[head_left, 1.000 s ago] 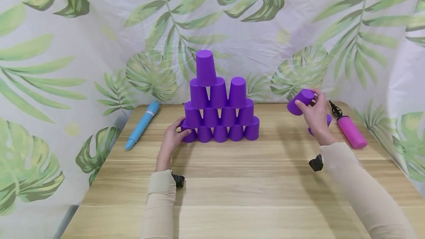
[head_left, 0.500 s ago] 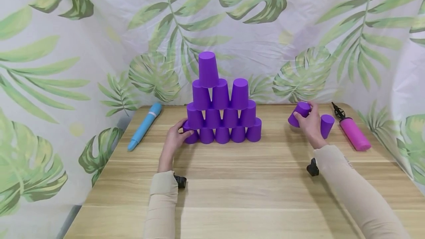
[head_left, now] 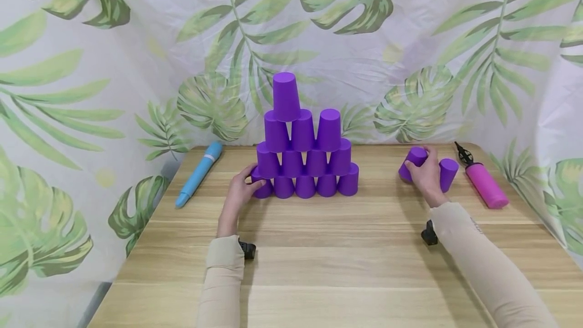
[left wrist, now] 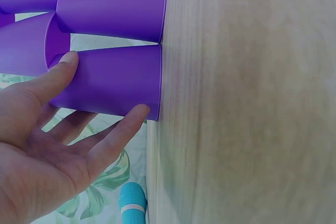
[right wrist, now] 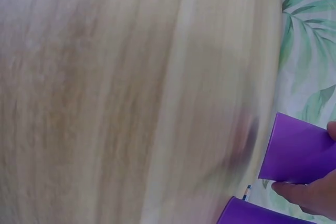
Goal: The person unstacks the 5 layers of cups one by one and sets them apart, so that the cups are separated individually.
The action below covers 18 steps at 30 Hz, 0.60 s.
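Left hand [head_left: 240, 191] cups the pyramid's corner cup [head_left: 262, 187]; right hand [head_left: 425, 176] grips a loose cup [head_left: 413, 158] near the table's right edge.

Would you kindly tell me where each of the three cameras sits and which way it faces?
Head: worn on the head, looking forward and down at the cup pyramid on the wooden table; both sleeved arms show.
Left wrist: beside the left hand, facing the pyramid's bottom-left cup; fingers show.
Right wrist: facing the tabletop; right hand fingertips on a loose purple cup.
Shared: head and left wrist both show the blue pen-like tube.
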{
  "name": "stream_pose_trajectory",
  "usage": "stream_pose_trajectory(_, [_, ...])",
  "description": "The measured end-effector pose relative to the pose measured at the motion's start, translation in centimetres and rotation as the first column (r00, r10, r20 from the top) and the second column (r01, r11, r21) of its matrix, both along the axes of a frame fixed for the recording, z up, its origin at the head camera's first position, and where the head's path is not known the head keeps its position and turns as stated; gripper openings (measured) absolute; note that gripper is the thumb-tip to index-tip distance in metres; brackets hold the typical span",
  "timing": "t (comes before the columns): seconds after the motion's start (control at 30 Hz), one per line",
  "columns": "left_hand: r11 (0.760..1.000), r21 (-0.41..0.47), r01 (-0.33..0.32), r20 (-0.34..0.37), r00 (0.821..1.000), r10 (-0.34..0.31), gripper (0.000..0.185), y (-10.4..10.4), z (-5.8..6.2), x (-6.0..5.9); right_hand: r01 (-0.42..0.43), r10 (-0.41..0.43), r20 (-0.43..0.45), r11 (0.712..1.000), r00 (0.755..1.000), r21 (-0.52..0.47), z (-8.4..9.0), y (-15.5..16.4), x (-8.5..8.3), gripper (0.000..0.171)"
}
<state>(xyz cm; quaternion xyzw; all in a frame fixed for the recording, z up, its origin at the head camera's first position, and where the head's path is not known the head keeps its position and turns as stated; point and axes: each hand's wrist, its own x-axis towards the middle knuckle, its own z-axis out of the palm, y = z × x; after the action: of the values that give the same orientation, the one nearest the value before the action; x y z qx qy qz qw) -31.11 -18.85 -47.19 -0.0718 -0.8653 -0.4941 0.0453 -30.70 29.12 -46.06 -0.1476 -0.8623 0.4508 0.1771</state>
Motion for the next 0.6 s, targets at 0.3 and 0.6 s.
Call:
stream_pose_trajectory(0.3, [1.0, -0.007, -0.006, 0.0, 1.0, 0.006, 0.058, -0.05, -0.19, -0.1, 0.006, -0.006, 0.009, 1.0, 1.0, 0.005, -0.8, 0.39, -0.42, 0.072])
stream_pose_trajectory(0.6, [1.0, -0.015, 0.0, -0.006, 1.0, 0.0, 0.058, 0.05, 0.09, 0.02, 0.0, 0.001, -0.04, 1.0, 0.999, 0.013, -0.71, 0.13, -0.42, 0.071])
